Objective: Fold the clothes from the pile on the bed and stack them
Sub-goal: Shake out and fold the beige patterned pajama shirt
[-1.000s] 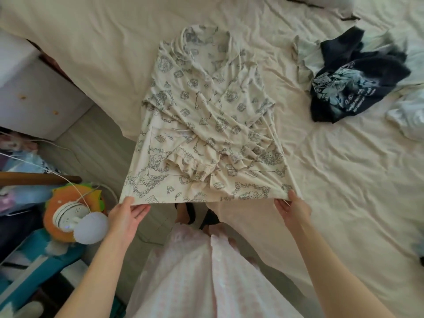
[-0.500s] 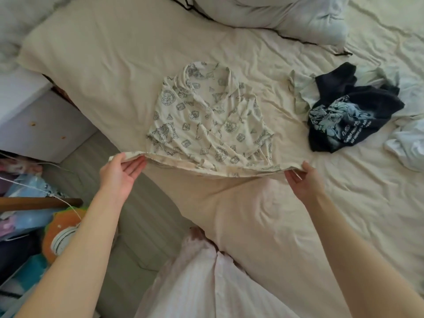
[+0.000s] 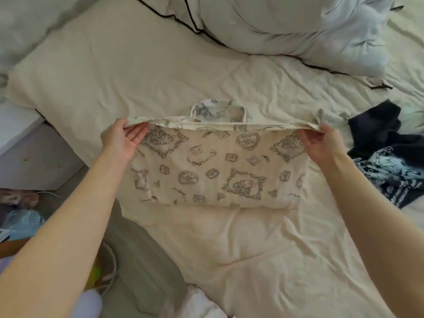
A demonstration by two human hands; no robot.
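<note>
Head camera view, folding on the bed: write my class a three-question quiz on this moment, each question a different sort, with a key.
1. True or false: the printed cream garment lies on the bed sheet with its hem brought up toward the collar.
2. Multiple choice: the dark printed garment lies (A) at the right edge of the view, (B) under the pillow, (C) in the left hand.
3. Fill in: the left hand and right hand each hold one ____ of the folded-over edge.

Key: 1 true; 2 A; 3 corner.
</note>
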